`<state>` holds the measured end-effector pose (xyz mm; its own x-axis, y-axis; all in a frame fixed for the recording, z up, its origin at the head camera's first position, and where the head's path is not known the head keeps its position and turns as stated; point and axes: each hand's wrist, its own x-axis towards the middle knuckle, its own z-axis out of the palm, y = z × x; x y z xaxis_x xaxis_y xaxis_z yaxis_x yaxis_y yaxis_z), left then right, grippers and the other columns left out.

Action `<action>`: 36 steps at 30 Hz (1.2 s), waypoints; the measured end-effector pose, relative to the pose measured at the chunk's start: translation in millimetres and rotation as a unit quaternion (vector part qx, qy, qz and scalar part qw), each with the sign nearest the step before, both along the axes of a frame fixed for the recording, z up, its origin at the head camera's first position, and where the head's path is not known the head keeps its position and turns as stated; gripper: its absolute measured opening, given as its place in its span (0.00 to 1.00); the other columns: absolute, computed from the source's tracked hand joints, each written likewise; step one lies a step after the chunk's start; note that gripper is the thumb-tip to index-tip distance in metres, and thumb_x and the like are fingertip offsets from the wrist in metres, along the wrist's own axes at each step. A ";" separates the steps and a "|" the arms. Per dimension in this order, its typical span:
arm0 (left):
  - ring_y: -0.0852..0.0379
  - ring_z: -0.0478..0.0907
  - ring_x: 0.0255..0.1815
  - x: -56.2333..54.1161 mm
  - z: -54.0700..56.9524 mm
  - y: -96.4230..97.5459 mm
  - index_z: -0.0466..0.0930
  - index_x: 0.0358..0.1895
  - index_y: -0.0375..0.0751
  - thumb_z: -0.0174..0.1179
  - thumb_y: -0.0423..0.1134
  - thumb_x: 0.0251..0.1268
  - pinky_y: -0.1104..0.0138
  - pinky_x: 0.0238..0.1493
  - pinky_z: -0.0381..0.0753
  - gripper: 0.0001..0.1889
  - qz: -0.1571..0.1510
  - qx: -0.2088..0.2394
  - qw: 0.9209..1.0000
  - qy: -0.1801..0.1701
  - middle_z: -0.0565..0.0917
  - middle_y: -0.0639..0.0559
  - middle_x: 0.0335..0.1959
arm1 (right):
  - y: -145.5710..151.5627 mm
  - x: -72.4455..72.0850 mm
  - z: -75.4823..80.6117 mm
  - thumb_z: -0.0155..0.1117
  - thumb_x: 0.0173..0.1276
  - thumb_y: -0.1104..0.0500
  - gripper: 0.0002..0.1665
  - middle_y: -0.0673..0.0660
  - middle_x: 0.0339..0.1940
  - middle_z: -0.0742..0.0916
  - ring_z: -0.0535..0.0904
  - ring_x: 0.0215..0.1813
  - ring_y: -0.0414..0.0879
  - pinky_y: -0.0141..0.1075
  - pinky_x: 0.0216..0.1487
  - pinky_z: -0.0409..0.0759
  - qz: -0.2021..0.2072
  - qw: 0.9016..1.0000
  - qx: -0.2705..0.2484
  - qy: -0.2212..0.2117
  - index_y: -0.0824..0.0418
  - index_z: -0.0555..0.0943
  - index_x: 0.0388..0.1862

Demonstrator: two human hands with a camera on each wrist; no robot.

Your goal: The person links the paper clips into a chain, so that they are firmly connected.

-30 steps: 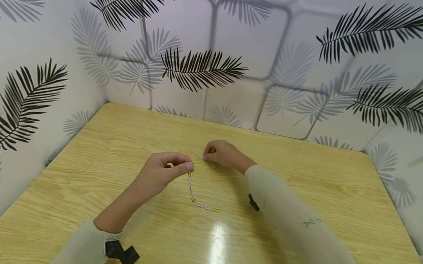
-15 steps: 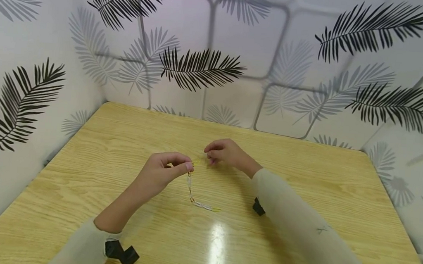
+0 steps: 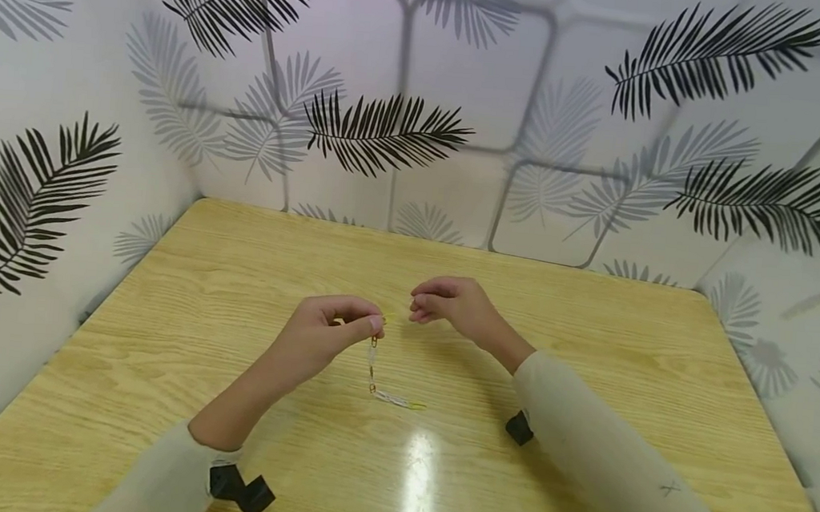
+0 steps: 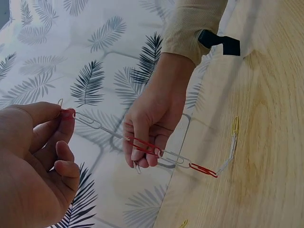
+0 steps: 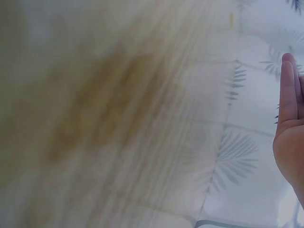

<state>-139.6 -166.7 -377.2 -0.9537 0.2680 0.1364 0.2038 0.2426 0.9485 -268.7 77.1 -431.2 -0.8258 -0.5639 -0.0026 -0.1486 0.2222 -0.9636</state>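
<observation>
A chain of linked red, white and yellow paper clips (image 3: 372, 365) hangs from my left hand (image 3: 332, 330), whose thumb and index finger pinch its top end. In the left wrist view a red clip (image 4: 68, 113) sits at those fingertips, with a pale tip above them. The lower end, with a yellow clip (image 4: 235, 125), lies on the table. My right hand (image 3: 460, 304) is to the right of the left, apart from it, fingers bent together. From below its fingers pokes the end of a white paper clip (image 4: 138, 168); the rest is hidden. The right wrist view shows only part of the right hand (image 5: 289, 123).
The light wood table (image 3: 294, 263) spans the lower view. A leaf-patterned wall (image 3: 444, 186) stands along its back and sides. A small yellow piece (image 4: 184, 223) shows at the bottom edge of the left wrist view. Each sleeve carries a black camera mount (image 3: 241, 490).
My right hand has drawn away to the right from the left fingertips, and its fingers have changed their bend. My left hand has shifted slightly right, still pinching the chain.
</observation>
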 end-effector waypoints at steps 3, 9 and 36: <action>0.50 0.79 0.39 -2.6 1.4 6.8 0.88 0.45 0.49 0.61 0.46 0.73 0.62 0.38 0.78 0.08 -0.005 -0.001 1.000 -0.001 0.87 0.52 0.39 | 7.8 16.1 9.2 0.60 0.76 0.62 0.16 0.65 0.44 0.89 0.89 0.43 0.48 0.45 0.49 0.86 -0.005 0.999 -0.034 0.012 0.73 0.80 0.55; 0.51 0.77 0.35 -6.8 5.7 20.8 0.88 0.43 0.49 0.62 0.43 0.72 0.66 0.33 0.75 0.07 -0.015 -0.002 1.000 0.010 0.87 0.53 0.37 | 19.9 49.0 29.7 0.61 0.76 0.61 0.13 0.61 0.42 0.89 0.90 0.42 0.48 0.48 0.48 0.86 -0.022 0.997 -0.073 0.018 0.71 0.81 0.51; 0.49 0.75 0.33 -2.9 9.5 44.8 0.87 0.44 0.48 0.61 0.42 0.72 0.67 0.29 0.71 0.07 -0.051 -0.001 0.999 0.013 0.85 0.53 0.36 | 45.3 114.4 50.2 0.58 0.76 0.65 0.04 0.53 0.44 0.90 0.89 0.39 0.46 0.45 0.48 0.86 -0.012 0.985 -0.172 0.020 0.64 0.75 0.38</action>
